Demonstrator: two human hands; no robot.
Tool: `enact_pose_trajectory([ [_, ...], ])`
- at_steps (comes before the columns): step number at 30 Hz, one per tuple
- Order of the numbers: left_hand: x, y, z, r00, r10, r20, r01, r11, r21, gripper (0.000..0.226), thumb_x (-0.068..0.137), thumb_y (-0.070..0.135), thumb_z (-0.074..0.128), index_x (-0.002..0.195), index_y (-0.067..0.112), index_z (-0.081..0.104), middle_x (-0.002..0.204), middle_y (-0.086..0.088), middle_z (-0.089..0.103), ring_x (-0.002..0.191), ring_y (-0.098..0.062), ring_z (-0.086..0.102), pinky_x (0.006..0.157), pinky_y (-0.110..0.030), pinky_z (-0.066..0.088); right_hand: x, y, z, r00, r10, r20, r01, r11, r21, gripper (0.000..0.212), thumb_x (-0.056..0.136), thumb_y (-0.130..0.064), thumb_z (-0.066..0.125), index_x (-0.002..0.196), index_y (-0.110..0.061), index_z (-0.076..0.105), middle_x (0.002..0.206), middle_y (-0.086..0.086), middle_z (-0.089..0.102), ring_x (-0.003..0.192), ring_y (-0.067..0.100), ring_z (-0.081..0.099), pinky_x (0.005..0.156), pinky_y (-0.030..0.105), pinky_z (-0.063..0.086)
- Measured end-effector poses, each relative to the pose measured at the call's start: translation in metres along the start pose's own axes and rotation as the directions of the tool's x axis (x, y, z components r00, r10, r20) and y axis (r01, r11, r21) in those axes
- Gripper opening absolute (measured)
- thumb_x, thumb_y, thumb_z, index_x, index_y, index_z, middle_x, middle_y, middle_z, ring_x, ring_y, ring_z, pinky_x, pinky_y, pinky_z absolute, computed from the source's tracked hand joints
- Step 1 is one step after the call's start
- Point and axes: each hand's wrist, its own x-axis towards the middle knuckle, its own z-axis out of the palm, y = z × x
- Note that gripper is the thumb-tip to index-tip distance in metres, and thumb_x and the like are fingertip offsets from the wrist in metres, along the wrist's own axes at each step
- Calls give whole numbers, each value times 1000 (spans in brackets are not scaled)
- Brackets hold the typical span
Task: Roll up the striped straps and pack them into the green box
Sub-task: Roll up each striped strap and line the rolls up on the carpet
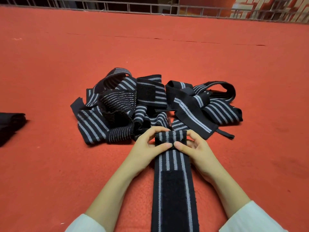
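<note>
A black strap with grey stripes [173,195] lies flat on the red cloth, running from the bottom edge up to my hands, with a black hook-and-loop patch on its near part. Its far end is folded over into a small roll [170,137]. My left hand [148,146] pinches the roll's left side and my right hand [195,148] pinches its right side, thumbs meeting on the near face. Just beyond lies a tangled pile of several more striped straps [150,104]. No green box is in view.
The red cloth surface [167,52] stretches wide on all sides. A dark folded item [10,124] sits at the left edge. A metal grid railing [150,9] runs along the far end.
</note>
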Motion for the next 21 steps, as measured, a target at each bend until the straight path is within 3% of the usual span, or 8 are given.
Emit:
enact_pose_trajectory([
  [2,0,0,0,999,40,-32,-39,999,18,33,81,1,73,108,18,66,105,0,70,90,-16,70,78,-25,55,0,-1,0,1000,1,9,-1,1000,-10,33,83,-14,65,115,-9,57,102,12,72,90,23,71,75,32,58],
  [4,1,-2,-1,990,127,-55,-118,983,139,33,79,0,74,101,23,68,104,7,70,99,-11,67,87,-24,52,0,-4,4,1000,16,11,-16,1000,-4,27,86,-23,61,109,-11,59,86,3,71,69,10,68,55,18,50],
  [6,2,-5,-1,981,187,-57,-171,962,213,34,77,-4,73,95,23,68,100,10,70,99,-7,65,89,-20,47,1,-4,5,1000,30,4,-31,999,39,31,84,-32,57,104,-9,61,73,-6,65,56,2,61,47,13,43],
  [9,3,-8,0,977,210,-39,-198,959,205,33,75,-6,72,92,23,70,99,6,68,97,-10,65,87,-20,46,2,0,5,1000,-4,-27,5,1000,27,33,79,-31,63,101,-7,64,79,-1,63,60,3,57,50,14,41],
  [12,3,-10,-3,983,179,32,-182,962,203,29,74,9,67,99,24,69,106,3,66,104,-12,63,90,-22,46,1,-1,5,998,-23,-55,26,998,56,25,74,-23,69,95,-9,67,82,3,64,63,9,58,49,17,44],
  [16,3,-7,-3,991,-109,76,119,984,-133,40,80,30,63,118,22,60,120,-4,64,112,-21,62,91,-34,53,1,-4,4,997,-31,-72,35,998,59,31,71,-13,80,97,-12,64,80,9,61,55,13,53,46,20,40],
  [17,4,-6,-2,987,-154,53,160,976,-146,40,80,36,63,118,23,60,119,-3,64,110,-20,64,90,-36,53,1,-3,5,997,-39,-63,42,998,43,33,71,-14,81,98,-15,63,80,10,61,57,17,52,48,23,39],
  [21,4,-9,0,985,-170,33,170,985,9,30,86,40,67,108,19,61,102,2,69,99,-11,64,94,-36,48,-3,3,7,997,-35,71,35,999,-11,32,83,-27,66,111,-23,52,103,12,66,87,26,60,78,38,50],
])
